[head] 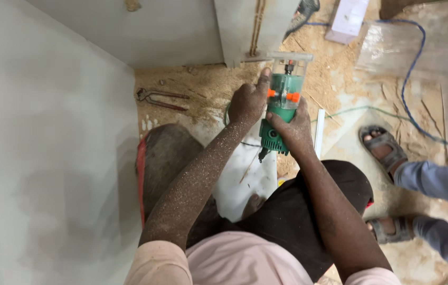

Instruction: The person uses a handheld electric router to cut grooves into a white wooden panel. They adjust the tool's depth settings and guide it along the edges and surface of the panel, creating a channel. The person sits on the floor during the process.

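Green plastic trim router (283, 105) gripped by dusty left hand (247, 101), right hand (293, 128).

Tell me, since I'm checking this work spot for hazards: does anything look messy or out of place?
Yes. Sawdust covers the floor, pincers lie loose in it, and a blue cable snakes across near another person's sandalled foot, beside the trimmer both hands grip.

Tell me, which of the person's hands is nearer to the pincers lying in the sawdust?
Left. The left hand grips the green trimmer on the side facing the pincers; the right hand holds the trimmer's far side, further away.
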